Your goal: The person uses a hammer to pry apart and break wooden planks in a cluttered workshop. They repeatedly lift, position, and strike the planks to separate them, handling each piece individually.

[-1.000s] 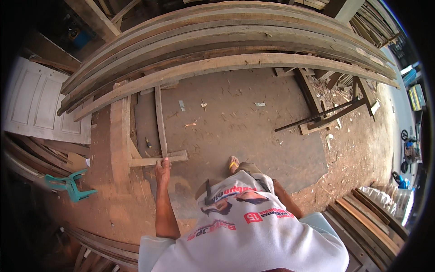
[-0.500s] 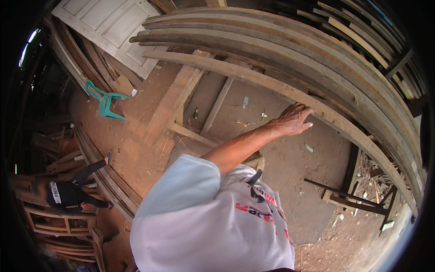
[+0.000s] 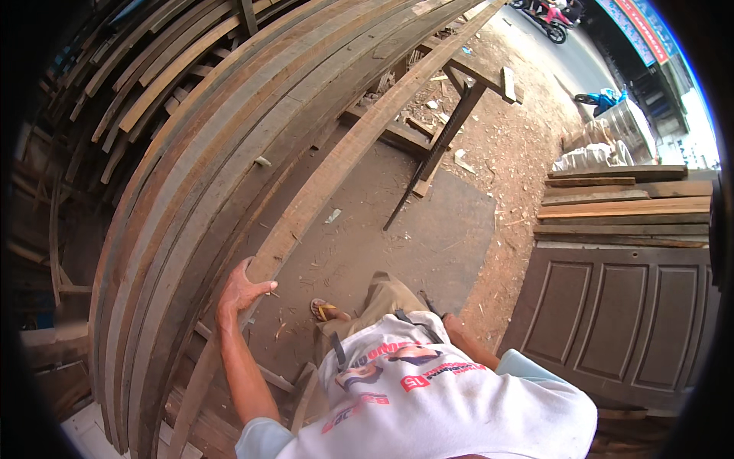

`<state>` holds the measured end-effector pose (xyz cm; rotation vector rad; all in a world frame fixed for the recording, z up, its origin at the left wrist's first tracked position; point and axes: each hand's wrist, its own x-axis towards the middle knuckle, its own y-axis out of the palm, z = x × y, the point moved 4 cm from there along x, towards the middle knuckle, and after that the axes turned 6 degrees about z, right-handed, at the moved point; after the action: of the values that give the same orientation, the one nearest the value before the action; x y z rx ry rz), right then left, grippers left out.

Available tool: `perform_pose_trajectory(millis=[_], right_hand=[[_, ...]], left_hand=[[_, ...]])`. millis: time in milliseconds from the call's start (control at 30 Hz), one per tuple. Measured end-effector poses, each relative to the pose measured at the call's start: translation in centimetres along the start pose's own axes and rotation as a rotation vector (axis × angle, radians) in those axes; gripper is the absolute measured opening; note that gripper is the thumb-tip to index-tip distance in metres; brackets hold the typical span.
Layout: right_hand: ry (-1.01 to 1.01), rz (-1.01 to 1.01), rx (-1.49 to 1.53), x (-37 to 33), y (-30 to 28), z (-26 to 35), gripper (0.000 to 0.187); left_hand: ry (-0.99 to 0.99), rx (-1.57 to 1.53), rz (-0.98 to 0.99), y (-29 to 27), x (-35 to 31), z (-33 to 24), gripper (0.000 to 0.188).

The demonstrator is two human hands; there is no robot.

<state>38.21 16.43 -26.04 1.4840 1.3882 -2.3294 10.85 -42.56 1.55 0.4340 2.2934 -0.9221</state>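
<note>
A long wooden plank (image 3: pixel 329 180) runs from the lower left up to the top right, its far end reaching toward the street. My left hand (image 3: pixel 241 289) is closed around it near the lower end, with the thumb stretched along the near side and the other fingers mostly hidden beyond the wood. My right forearm (image 3: pixel 468 339) hangs at my side; the shirt hides the hand, so its fingers cannot be seen. Beside the held plank lies a stack of long boards (image 3: pixel 206 145), close to my left hand.
A dark metal and wood stand (image 3: pixel 451 141) is near the plank's far part. At right, a brown panelled door (image 3: pixel 612 314) lies below stacked planks (image 3: pixel 627 206). More timber (image 3: pixel 153 69) is racked at upper left. Wood scraps (image 3: pixel 462 161) litter the ground; a motorbike (image 3: pixel 547 19) is on the street.
My view has swung to the right, bringing the street and brown door into sight. My left hand, earlier resting on the plank's edge, now wraps around it. The green chair and other person left view.
</note>
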Motion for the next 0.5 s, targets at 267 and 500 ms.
perform_pose_trajectory(millis=[267, 500], right_hand=[[-0.385, 0.036, -0.040, 6.4, -5.6, 8.2, 0.026], [-0.166, 0.186, -0.075, 11.1, -13.6, 12.2, 0.058]], left_hand=[[-0.068, 0.086, 0.049, -0.3, 0.8, -1.1, 0.089], [-0.221, 0.398, -0.457, 5.9, -2.2, 0.0, 0.079]])
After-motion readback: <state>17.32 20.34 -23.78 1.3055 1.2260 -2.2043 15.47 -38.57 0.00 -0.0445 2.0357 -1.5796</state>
